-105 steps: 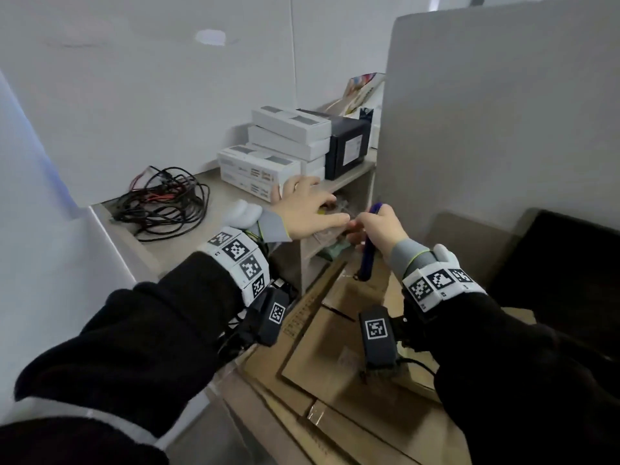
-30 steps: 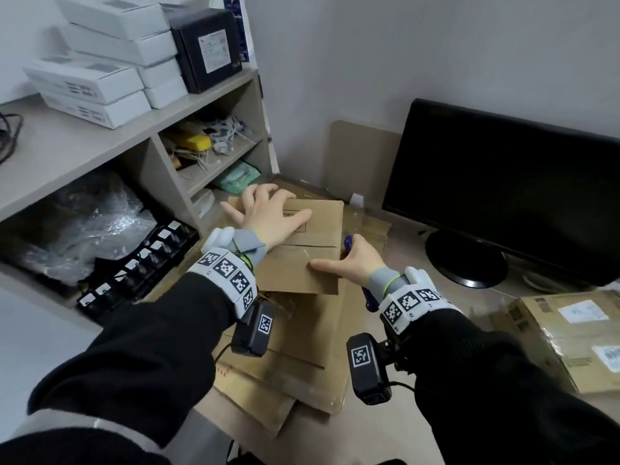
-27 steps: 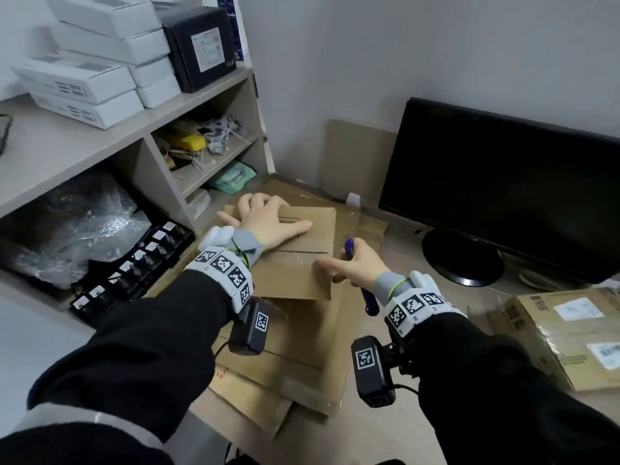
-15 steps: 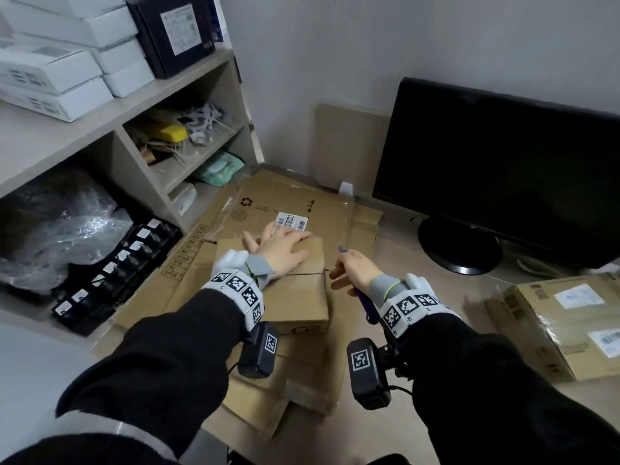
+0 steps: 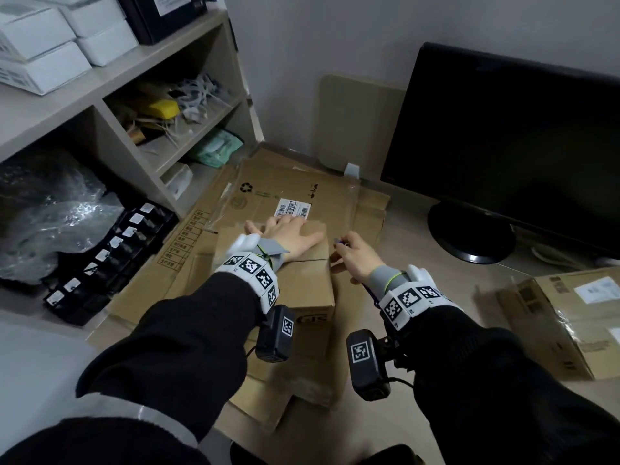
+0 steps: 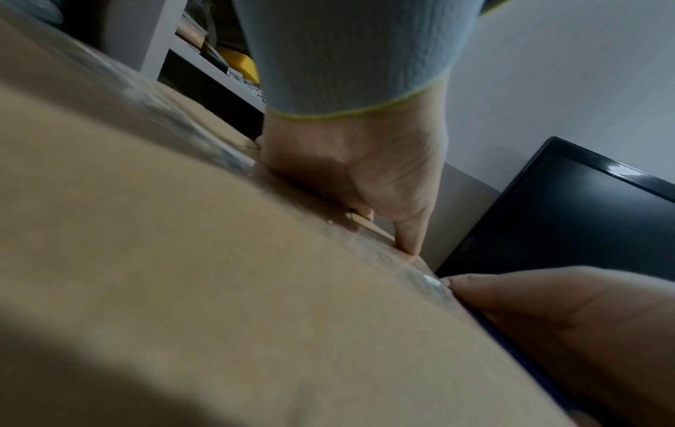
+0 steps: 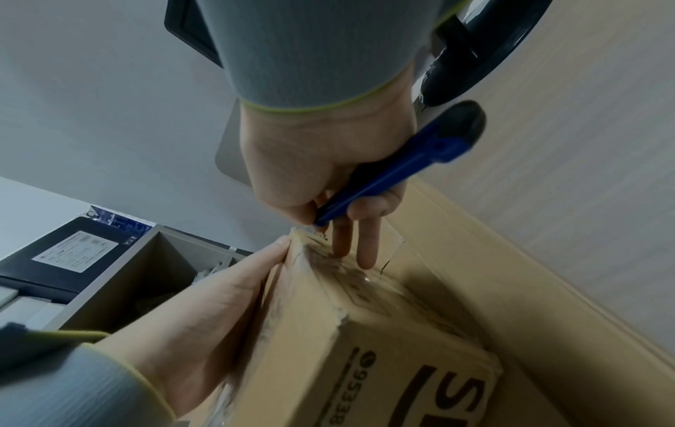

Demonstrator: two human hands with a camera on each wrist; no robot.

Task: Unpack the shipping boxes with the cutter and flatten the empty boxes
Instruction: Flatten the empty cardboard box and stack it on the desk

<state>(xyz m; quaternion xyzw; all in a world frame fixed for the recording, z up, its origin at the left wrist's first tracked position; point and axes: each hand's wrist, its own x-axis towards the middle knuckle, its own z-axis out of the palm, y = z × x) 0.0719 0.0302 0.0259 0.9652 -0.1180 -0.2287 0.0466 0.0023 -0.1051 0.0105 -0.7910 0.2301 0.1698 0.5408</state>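
Since a moment ago we have drawn the small box back toward us across the flattened cardboard, and now the barcode label on that big sheet shows clear beyond our fingers; our left hand lies flat on the box's top, fingers straight and spread, pressing down, gripping nothing; from the left wrist view we see the palm bearing on the taped surface with a fingertip down at the far edge; our right hand sits just beside the box's right side, thumb and curled fingers pinching the blue cutter; two of its fingers stretch out straight and touch the clear tape on the box's side; the cutter's front end meets the top corner of the box, right by our left fingertips; whether the blade is out we cannot tell; the box itself rests on the pile of flattened cardboard, taped, with black print on its near end; a second shipping box, labelled, waits well apart to the right on the desk; a black monitor stands behind our right hand; shelves with white cartons rise on the left.
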